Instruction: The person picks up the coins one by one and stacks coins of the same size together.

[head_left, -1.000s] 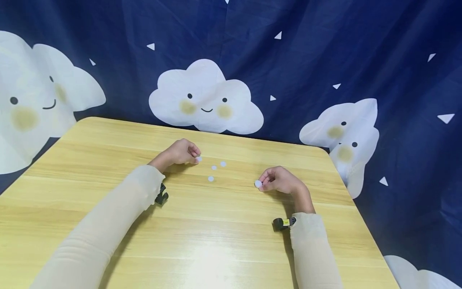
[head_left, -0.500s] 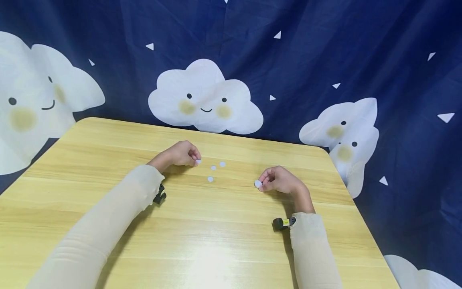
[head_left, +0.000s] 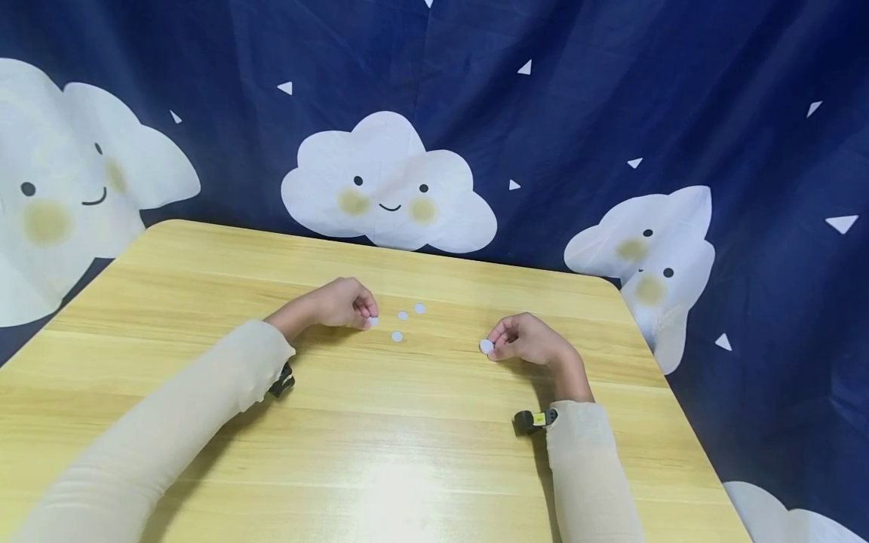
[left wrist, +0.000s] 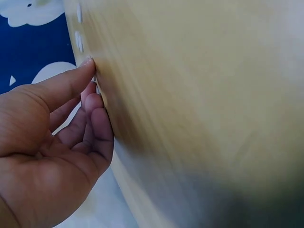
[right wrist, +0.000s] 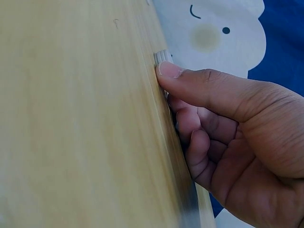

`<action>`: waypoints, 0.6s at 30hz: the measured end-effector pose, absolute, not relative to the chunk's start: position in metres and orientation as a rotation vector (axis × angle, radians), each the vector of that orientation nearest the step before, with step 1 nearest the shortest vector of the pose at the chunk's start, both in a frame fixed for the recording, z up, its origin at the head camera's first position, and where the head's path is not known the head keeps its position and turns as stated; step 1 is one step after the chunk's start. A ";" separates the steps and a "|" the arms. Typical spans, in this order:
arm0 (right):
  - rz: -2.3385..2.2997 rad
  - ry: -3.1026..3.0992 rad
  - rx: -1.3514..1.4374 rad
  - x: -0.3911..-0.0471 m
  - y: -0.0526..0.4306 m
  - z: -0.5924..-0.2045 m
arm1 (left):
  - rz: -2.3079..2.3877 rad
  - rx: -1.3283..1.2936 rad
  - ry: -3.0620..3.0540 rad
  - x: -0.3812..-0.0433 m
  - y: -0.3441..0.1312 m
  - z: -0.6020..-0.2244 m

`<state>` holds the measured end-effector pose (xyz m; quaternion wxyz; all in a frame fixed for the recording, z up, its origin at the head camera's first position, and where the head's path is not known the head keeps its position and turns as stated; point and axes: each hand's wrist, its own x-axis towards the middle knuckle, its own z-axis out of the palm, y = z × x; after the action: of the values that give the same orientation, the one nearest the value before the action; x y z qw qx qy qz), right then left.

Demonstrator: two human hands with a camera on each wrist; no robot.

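My left hand (head_left: 342, 303) pinches a small white disc (head_left: 373, 321) at the table surface, left of the middle. In the left wrist view the thumb and fingers mostly hide that disc. Just to its right, three more white discs lie flat: a far disc (head_left: 419, 308), a middle disc (head_left: 403, 315) and a near disc (head_left: 397, 336). Further right, my right hand (head_left: 531, 339) holds a short stack of white discs (head_left: 486, 346) between thumb and fingers, low at the table. Several thin layers of the stack (right wrist: 163, 56) show beyond the thumb tip in the right wrist view.
The light wooden table (head_left: 326, 452) has its far edge close to a dark blue curtain (head_left: 468, 45) printed with clouds. A small black camera (head_left: 281, 382) sits at the left cuff, another black camera (head_left: 526, 422) at the right one.
My left hand has come nearer along the table with its disc, from beside the far discs to level with the middle and near ones. The right hand has stayed in place.
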<state>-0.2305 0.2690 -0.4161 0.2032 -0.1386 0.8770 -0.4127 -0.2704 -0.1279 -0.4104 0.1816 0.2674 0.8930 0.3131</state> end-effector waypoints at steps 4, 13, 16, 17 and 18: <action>-1.156 2.441 -0.394 -0.230 0.269 -0.415 | 0.888 0.744 2.503 -0.264 -0.127 -0.409; -1.171 2.432 -0.403 -0.228 0.269 -0.414 | 0.908 0.762 2.479 -0.253 -0.123 -0.410; -1.166 2.439 -0.405 -0.228 0.268 -0.413 | 0.908 0.781 2.477 -0.248 -0.120 -0.410; -1.164 2.440 -0.405 -0.228 0.268 -0.413 | 0.908 0.789 2.473 -0.247 -0.119 -0.409; -1.163 2.441 -0.405 -0.228 0.268 -0.413 | 0.908 0.802 2.471 -0.245 -0.118 -0.409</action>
<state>-0.2278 0.2680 -0.4133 0.2023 -0.1449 0.8744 -0.4165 -0.2454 -0.1178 -0.4094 0.1934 0.2860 0.8810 0.3235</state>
